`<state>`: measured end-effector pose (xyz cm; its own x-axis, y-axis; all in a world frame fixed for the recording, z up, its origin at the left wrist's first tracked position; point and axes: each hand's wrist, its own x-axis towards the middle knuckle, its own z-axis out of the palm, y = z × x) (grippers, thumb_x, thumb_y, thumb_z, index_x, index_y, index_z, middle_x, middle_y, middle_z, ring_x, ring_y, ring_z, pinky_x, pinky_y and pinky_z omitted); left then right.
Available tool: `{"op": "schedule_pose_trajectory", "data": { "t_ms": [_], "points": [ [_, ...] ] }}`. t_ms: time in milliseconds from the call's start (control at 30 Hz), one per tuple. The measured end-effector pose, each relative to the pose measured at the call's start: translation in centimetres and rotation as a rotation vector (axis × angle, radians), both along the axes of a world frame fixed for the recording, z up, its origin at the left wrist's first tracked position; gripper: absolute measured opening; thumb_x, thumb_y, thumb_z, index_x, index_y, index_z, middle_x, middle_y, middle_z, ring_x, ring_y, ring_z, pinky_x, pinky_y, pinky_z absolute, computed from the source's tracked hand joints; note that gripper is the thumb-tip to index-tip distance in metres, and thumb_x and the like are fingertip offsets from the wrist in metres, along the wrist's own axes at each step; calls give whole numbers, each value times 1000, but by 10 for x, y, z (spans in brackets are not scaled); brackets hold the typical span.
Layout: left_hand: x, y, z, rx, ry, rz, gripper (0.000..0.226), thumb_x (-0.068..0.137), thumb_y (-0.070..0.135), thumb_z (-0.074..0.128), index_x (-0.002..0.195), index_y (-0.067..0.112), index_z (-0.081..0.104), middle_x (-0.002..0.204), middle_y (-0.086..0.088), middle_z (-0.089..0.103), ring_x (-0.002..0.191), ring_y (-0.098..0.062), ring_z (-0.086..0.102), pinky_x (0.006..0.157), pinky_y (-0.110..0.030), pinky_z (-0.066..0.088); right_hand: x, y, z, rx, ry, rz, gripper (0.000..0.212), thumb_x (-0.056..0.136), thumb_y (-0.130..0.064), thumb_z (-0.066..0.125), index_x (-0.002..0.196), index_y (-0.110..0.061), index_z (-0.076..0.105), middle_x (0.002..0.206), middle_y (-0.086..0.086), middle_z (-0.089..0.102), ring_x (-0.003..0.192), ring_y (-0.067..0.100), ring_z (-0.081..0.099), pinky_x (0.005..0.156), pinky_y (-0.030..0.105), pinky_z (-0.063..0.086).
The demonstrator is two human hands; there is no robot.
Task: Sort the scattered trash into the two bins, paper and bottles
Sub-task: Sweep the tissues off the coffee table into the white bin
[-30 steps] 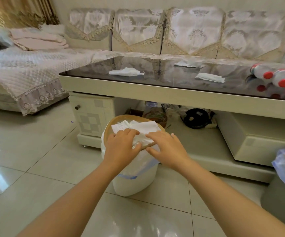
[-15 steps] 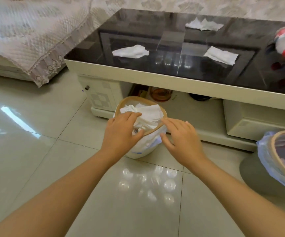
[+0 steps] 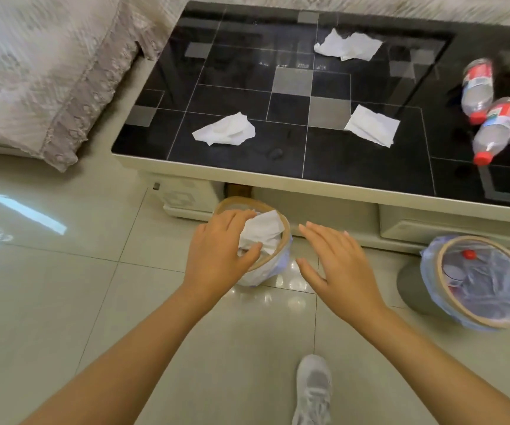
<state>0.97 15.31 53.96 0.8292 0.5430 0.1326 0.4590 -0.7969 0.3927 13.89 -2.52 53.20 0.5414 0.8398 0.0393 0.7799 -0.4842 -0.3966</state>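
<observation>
Head view: three tissues (image 3: 225, 130), three bottles (image 3: 477, 87), two bins (image 3: 278, 237); left fingers (image 3: 247, 251) grip paper (image 3: 262, 233), right fingers (image 3: 324, 237) spread.

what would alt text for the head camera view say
Seen from above, a person's left hand presses crumpled paper into a white bin on the floor while the right hand hovers open beside it. Three papers and red-capped bottles lie on the black table.

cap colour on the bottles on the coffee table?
Red. Clearest in the head view on the nearest bottle, cap pointing toward the table's front edge.
</observation>
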Motion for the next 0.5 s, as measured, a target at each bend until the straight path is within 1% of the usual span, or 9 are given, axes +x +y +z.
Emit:
{"op": "schedule_pose_trajectory", "data": {
  "t_ms": [133,233,367,433,500],
  "points": [
    [37,11,-13,-60,7,38,42,82,44,62,119,25,55,115,4,62,101,-18,58,80,-35,49,38,12,-10,-43,56,-5,51,93,-48,37,136,-23,46,139,-3,49,126,17,45,109,34,23],
    [63,23,-18,-104,44,69,41,83,45,62,120,28,53,118,6,59,105,-17,55,83,-35,48,65,28,-11,-76,78,20,52,92,-48,36,137,-24,45,140,-2,49,126,17,45,110,40,27],
    [90,48,-14,-80,96,78,46,83,45,61,125,30,51,124,10,56,111,-14,51,87,-31,43,95,56,-7,-100,76,56,54,91,-48,35,138,-24,44,140,-3,49,126,18,45,110,44,30],
    [101,62,-12,-68,98,100,45,83,46,61,124,29,52,122,9,57,109,-15,52,87,-32,44,109,72,-5,-97,62,79,54,91,-48,36,137,-22,46,139,-2,49,125,18,46,108,44,34],
    [110,75,-13,-65,104,104,46,83,47,60,125,29,52,121,9,57,109,-15,53,86,-34,46,119,87,-1,-94,50,86,53,91,-47,36,136,-21,47,139,-2,50,125,17,45,108,41,34]
  ]
}}
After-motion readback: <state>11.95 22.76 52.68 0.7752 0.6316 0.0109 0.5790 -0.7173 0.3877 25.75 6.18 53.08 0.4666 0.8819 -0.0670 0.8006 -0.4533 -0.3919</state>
